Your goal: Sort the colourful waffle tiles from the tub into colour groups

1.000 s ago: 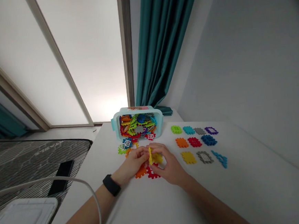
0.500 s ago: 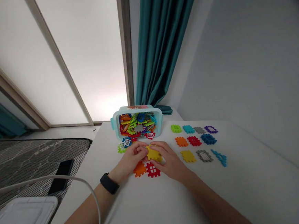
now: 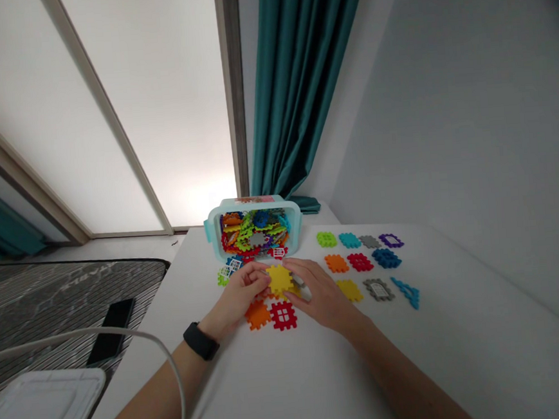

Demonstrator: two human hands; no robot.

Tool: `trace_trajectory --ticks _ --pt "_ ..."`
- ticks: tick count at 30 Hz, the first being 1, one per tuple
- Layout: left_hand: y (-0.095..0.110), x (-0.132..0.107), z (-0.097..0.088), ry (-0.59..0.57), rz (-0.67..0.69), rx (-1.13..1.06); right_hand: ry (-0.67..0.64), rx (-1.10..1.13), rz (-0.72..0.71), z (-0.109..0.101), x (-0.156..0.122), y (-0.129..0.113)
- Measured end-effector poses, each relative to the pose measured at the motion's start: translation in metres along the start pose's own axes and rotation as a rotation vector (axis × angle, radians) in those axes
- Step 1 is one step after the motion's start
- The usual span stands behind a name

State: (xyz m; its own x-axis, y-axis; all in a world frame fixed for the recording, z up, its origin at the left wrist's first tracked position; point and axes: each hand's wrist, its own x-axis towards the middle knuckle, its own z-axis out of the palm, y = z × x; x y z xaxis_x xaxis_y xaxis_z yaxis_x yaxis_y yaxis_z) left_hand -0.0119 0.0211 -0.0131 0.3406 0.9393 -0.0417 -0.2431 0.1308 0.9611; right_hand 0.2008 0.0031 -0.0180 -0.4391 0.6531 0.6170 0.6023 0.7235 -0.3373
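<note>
Between my two hands is a yellow notched building tile [image 3: 280, 279], tilted up so its flat face shows. The fingertips of my left hand [image 3: 243, 292] pinch its left edge. My right hand [image 3: 319, 291] has thumb and fingers on its right edge; another bit of yellow shows below, close to the thumb. An orange tile [image 3: 257, 315] and a red window tile [image 3: 283, 316] lie side by side on the white table [image 3: 273, 378], just nearer than the hands. Part of another orange piece is mostly hidden under the yellow tile.
A light-blue bin [image 3: 294, 224] full of mixed tiles lies open behind my hands, with a few loose pieces, including a blue tile [image 3: 234, 263], before it. Rows of coloured tiles, such as a red tile [image 3: 360, 262], lie at right. A white cable [image 3: 139, 337] crosses my left forearm.
The yellow tile has tilted to face me more and shifted slightly left. My right thumb has moved lower along its edge. The view has shifted a little.
</note>
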Motion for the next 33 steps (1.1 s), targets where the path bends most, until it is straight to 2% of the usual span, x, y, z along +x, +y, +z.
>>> trace_trajectory --ticks 3,6,11,14,21,28,33 --pt "-0.004 0.001 0.0 -0.025 0.017 0.01 -0.012 0.001 0.032 -0.002 0.0 -0.001" --pt "-0.006 0.001 -0.001 -0.036 0.098 0.139 -0.003 0.025 0.074 -0.004 -0.001 -0.001" --pt "0.001 -0.002 -0.009 -0.096 0.371 0.712 -0.015 0.049 0.106 -0.007 -0.002 0.003" --pt "0.004 -0.003 -0.013 -0.126 0.478 0.918 -0.043 0.057 0.092 -0.009 -0.001 0.006" --pt "0.0 -0.002 -0.014 -0.117 0.562 1.061 -0.006 0.006 0.175 -0.026 -0.01 0.021" --pt "-0.007 0.002 -0.004 -0.199 0.657 1.239 0.028 -0.084 0.326 -0.06 -0.051 0.051" --pt "-0.009 0.006 0.012 -0.264 0.671 1.333 0.043 -0.129 0.368 -0.078 -0.078 0.068"
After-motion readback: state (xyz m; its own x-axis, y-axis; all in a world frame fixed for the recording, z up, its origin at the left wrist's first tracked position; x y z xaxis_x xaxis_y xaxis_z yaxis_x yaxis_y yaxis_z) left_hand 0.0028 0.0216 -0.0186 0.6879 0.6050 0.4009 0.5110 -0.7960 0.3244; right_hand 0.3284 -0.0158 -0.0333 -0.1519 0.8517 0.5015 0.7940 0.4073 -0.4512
